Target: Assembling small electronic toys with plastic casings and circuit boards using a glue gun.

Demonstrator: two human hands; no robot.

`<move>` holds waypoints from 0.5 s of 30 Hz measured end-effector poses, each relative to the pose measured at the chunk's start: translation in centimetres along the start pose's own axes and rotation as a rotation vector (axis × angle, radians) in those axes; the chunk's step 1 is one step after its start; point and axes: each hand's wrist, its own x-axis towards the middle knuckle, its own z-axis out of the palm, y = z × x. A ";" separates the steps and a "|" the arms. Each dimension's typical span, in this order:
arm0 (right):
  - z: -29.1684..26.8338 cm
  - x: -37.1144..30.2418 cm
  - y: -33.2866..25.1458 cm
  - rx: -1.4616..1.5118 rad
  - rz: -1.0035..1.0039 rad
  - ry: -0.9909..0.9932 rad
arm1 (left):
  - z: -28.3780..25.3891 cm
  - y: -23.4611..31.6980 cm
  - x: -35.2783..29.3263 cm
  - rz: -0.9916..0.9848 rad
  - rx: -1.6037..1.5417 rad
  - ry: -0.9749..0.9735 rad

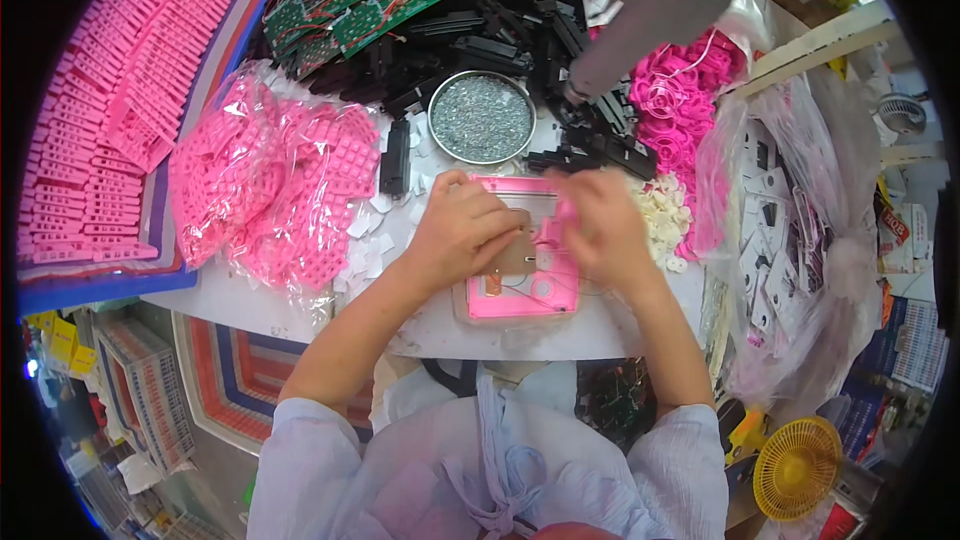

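A pink plastic casing [560, 292] lies open-side up at the table's near edge, in front of me. Inside it sits a brown board [518, 258], with thin wires beside it. My left hand [458, 232] is closed over the casing's left side, its fingers bent onto the board. Over the casing's right side is my right hand [606, 232], smeared by motion. Its fingertips are too blurred to show whether they hold anything.
Beyond the casing stands a round metal bowl [431, 124] of small screws. Black plastic parts [470, 50] and green circuit boards [385, 15] pile up behind it. Bagged pink keypads [270, 175] lie left, cream pieces [665, 220] right. A grey tool [655, 15] hangs overhead.
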 end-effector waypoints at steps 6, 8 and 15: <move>-4.0 -0.1 7.2 -0.447 0.198 0.117 | 0.0 0.2 -0.5 -0.134 -0.048 0.048; -4.7 -0.4 8.1 -0.415 0.151 0.103 | 0.1 0.6 -0.1 -0.125 -0.045 0.078; -5.0 -2.6 3.2 -0.029 0.169 0.070 | 0.0 0.4 -0.9 -0.150 -0.025 0.127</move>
